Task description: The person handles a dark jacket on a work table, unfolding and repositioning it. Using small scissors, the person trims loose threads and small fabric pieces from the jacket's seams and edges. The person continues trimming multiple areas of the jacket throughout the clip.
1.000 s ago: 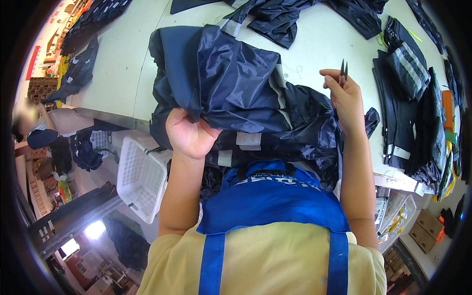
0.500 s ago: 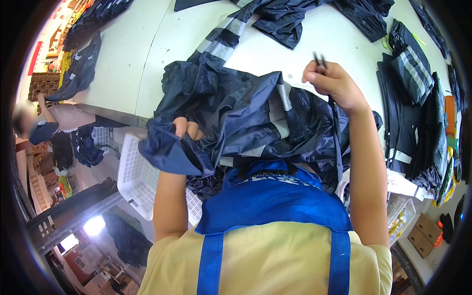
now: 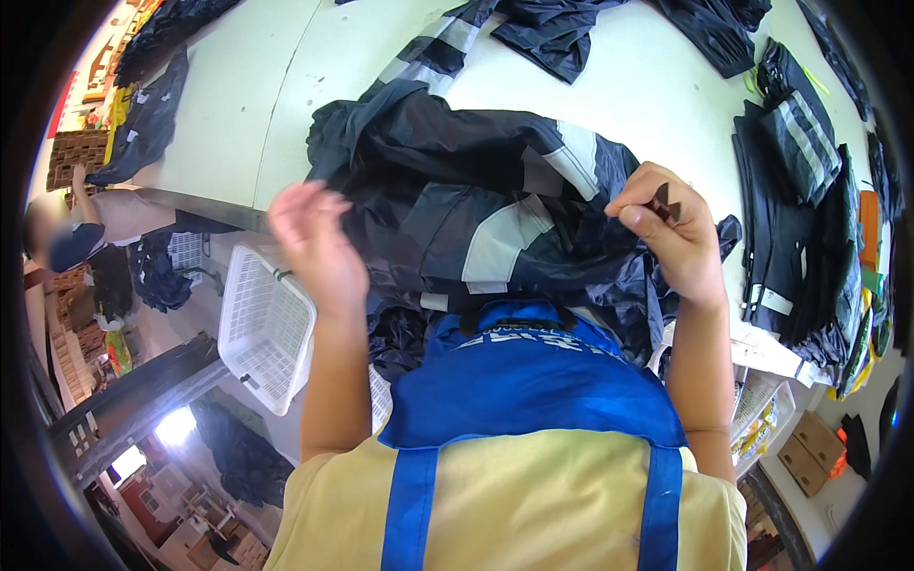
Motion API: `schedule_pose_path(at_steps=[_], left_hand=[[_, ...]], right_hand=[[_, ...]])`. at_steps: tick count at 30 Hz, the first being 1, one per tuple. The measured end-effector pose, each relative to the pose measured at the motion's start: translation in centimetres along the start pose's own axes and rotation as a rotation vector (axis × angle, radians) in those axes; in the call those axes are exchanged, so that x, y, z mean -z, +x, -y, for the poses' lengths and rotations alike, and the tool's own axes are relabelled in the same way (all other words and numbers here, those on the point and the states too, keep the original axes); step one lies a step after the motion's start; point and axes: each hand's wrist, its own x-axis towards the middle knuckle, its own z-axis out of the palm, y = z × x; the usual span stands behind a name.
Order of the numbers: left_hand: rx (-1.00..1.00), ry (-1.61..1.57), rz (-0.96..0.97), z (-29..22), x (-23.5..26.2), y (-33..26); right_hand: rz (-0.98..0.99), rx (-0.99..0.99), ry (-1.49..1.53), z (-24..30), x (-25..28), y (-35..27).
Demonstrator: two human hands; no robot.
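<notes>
A dark navy jacket (image 3: 419, 209) with light grey reflective patches lies bunched on the white table in front of me. My right hand (image 3: 671, 228) is closed at the garment's right side, with small dark thread snips (image 3: 664, 205) tucked in the palm. Its thumb and forefinger pinch together by the jacket's edge; whether they hold cloth or a thread is too small to tell. My left hand (image 3: 319, 243) is raised at the jacket's left edge, blurred, its fingers loosely apart and nothing seen in them.
More dark garments lie on the white table (image 3: 238, 105) at the far side, and folded dark trousers (image 3: 771, 219) at the right. White plastic baskets (image 3: 267, 328) stand below the table edge. Another person (image 3: 71, 233) works at the far left.
My left hand has let go of the dark cloth and moved up and left. My right hand has come down to the jacket, and the snips have turned in it. The jacket lies flatter.
</notes>
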Motion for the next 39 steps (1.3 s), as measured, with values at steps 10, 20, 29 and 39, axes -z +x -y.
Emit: schedule_pose_path(at_steps=[10, 20, 29, 39], left_hand=[[0.147, 0.165, 0.919, -2.8, -10.8, -5.5], [-0.012, 0.238, 0.922, -2.4, -11.1, -5.8], [-0.128, 0.167, 0.871, -3.4, -10.2, -6.4], [-0.505, 0.194, 0.898, -5.0, -10.5, -6.2]], right_hand=[[0.122, 0.094, -0.226, 1.8, -2.4, -1.6], [0.397, 0.126, -0.317, 1.7, -2.0, -1.7], [-0.206, 0.053, -0.601, -1.9, 0.3, 0.1], [-0.158, 0.230, -0.569, -3.4, -1.4, 2.1]])
